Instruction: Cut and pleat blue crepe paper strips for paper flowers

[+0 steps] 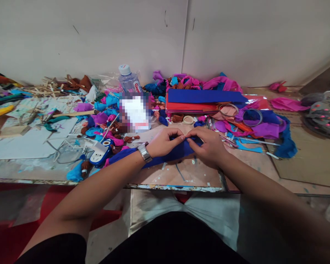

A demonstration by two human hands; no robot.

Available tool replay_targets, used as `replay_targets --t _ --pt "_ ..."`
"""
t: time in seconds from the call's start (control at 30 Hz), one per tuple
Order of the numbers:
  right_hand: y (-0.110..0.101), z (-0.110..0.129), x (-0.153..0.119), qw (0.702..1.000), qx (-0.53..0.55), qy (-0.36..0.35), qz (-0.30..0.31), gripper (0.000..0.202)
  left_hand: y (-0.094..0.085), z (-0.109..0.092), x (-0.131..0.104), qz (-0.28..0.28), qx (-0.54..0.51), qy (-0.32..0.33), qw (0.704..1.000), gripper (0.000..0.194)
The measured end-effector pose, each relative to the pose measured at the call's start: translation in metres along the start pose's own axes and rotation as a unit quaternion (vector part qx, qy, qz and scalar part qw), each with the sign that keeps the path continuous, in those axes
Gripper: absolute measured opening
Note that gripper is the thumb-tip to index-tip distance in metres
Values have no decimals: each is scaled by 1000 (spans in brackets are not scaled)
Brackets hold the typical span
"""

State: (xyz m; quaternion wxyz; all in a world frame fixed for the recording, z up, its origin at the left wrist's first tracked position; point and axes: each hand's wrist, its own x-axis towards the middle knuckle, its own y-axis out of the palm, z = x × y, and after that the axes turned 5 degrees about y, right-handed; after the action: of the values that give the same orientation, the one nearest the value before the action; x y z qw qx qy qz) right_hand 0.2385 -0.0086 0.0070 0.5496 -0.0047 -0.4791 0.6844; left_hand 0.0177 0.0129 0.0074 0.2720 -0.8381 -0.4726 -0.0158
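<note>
A long dark-blue strip [166, 156] that looks like crepe paper stretches across the front of the table under my hands. My left hand [164, 142], with a metal watch on its wrist, pinches the strip's edge between thumb and fingers. Touching it fingertip to fingertip, my right hand [209, 145] is closed in a pinch on the same strip near its right end. What lies exactly between the fingertips is too small to see. A flat stack of blue and red sheets [203, 96] lies just beyond my hands. A roll of tape [188, 119] sits behind them.
Crumpled pink, purple, blue and brown pieces [101, 119] crowd the left. A blue-and-white power strip [100, 156] with a plugged-in charger lies near the front edge. Behind stand a plastic bottle [129, 81] and a blurred-out phone [136, 113]. Tape rings [252, 125] and scraps lie right.
</note>
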Motion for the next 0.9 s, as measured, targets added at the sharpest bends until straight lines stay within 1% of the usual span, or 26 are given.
replay_targets --t 0.17,0.37,0.6,0.73,0.9 --pt "1 -1 -1 1000 -8 -8 0 12 1 0 0 4 -10 -15 1000 40" --pt "-1 -2 0 1000 -6 -14 6 11 0 -4 0 -5 27 18 999 37" --pt "-1 -3 0 1000 -4 -7 6 9 2 -3 -3 -9 62 35 997 36" --pt "-1 -2 0 1000 3 13 11 7 2 -5 -4 -10 71 42 997 36" --pt "-1 1 2 998 27 47 8 5 3 -9 -6 -22 107 61 992 34"
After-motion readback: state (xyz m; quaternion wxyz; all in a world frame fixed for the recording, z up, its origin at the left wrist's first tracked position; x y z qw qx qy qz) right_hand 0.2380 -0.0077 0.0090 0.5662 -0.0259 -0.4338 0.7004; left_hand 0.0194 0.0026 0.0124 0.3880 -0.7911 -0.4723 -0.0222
